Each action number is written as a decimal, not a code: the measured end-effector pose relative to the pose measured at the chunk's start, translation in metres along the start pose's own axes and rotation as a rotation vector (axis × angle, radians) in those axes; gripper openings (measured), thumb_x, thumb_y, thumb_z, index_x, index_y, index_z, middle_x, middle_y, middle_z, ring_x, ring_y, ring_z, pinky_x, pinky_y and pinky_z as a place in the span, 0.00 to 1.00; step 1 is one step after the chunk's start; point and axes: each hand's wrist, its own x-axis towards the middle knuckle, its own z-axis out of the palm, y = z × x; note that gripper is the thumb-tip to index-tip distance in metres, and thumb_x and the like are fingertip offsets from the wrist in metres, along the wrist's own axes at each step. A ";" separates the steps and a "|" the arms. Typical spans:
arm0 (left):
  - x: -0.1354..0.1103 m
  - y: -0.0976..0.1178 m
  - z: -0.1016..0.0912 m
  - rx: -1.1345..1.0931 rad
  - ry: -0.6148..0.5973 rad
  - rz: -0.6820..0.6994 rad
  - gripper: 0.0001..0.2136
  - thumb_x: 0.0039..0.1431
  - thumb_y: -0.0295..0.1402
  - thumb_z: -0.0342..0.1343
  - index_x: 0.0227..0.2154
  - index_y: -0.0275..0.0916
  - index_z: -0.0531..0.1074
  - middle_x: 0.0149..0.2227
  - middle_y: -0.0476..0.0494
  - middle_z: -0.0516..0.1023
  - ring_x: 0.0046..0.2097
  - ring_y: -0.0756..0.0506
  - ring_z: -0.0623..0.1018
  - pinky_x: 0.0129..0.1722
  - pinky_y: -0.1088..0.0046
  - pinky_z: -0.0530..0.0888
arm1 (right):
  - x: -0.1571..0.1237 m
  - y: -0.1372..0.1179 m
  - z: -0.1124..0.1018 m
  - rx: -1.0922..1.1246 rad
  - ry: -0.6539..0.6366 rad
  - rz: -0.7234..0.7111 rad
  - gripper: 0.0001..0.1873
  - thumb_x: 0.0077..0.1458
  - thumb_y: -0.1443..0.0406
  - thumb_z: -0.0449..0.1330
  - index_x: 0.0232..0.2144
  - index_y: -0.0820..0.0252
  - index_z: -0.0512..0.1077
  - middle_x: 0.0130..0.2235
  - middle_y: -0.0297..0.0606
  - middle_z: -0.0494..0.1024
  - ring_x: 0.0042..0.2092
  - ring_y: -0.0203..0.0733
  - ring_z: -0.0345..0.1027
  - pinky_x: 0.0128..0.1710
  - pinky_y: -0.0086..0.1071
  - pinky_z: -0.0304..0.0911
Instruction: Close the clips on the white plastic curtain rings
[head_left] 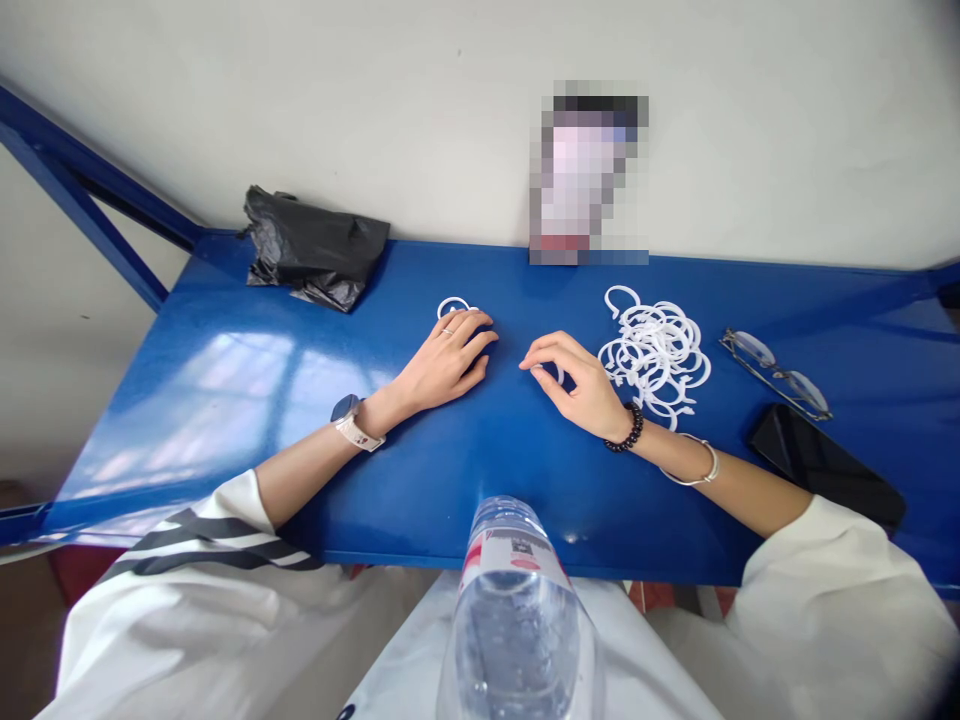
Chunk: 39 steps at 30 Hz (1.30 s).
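Observation:
My left hand (457, 355) lies palm down over the blue table, its fingers apart. A white plastic ring (452, 301) shows just beyond its fingers, partly covered by them. To the right, my right hand (568, 378) is curled with its fingertips together around another white ring (559, 373), most of which the fingers hide. Beside that hand rests a tangled heap of white open rings (656, 345) with small clip-like ends.
A black plastic bag (319, 245) lies at the back left. Eyeglasses (776, 372) and a black phone (825, 465) are on the right. A clear water bottle (517, 620) stands at the front edge. A blurred upright object (581, 180) leans on the wall.

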 end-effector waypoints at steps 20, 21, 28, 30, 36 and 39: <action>-0.006 0.014 0.006 -0.118 -0.063 0.317 0.20 0.67 0.32 0.48 0.60 0.34 0.63 0.65 0.26 0.63 0.66 0.32 0.64 0.60 0.47 0.68 | -0.002 -0.002 0.001 0.034 0.068 -0.232 0.11 0.65 0.73 0.52 0.37 0.54 0.72 0.40 0.39 0.73 0.45 0.40 0.72 0.46 0.38 0.72; -0.006 0.014 0.007 -0.109 -0.062 0.323 0.21 0.67 0.32 0.47 0.61 0.33 0.62 0.64 0.25 0.64 0.66 0.32 0.64 0.60 0.48 0.69 | -0.002 -0.002 0.002 0.032 0.068 -0.240 0.11 0.64 0.74 0.52 0.37 0.54 0.72 0.40 0.40 0.72 0.45 0.40 0.72 0.46 0.38 0.72; -0.005 0.014 0.007 -0.083 0.044 0.250 0.22 0.67 0.27 0.45 0.63 0.32 0.58 0.59 0.27 0.69 0.62 0.34 0.69 0.58 0.52 0.71 | 0.000 -0.001 0.003 -0.028 0.102 -0.131 0.13 0.63 0.75 0.52 0.39 0.55 0.71 0.41 0.40 0.70 0.45 0.42 0.69 0.46 0.38 0.70; -0.005 0.014 0.006 -0.093 0.049 0.247 0.22 0.67 0.26 0.45 0.63 0.33 0.58 0.59 0.28 0.69 0.62 0.35 0.69 0.58 0.53 0.71 | 0.001 0.002 0.003 -0.037 0.084 -0.058 0.11 0.63 0.74 0.52 0.41 0.55 0.71 0.41 0.40 0.69 0.45 0.42 0.69 0.47 0.39 0.70; -0.005 0.014 0.006 -0.086 0.079 0.230 0.23 0.67 0.27 0.46 0.64 0.34 0.57 0.59 0.28 0.69 0.61 0.35 0.70 0.57 0.52 0.72 | 0.000 0.006 0.003 0.056 0.023 0.113 0.07 0.65 0.67 0.53 0.45 0.56 0.68 0.47 0.42 0.69 0.47 0.42 0.69 0.47 0.37 0.71; -0.005 0.014 0.006 -0.077 0.107 0.234 0.23 0.67 0.26 0.46 0.63 0.33 0.57 0.59 0.28 0.69 0.60 0.35 0.70 0.57 0.53 0.72 | 0.000 0.007 0.005 0.090 0.038 0.170 0.09 0.66 0.63 0.53 0.48 0.54 0.66 0.47 0.42 0.71 0.45 0.41 0.71 0.48 0.38 0.72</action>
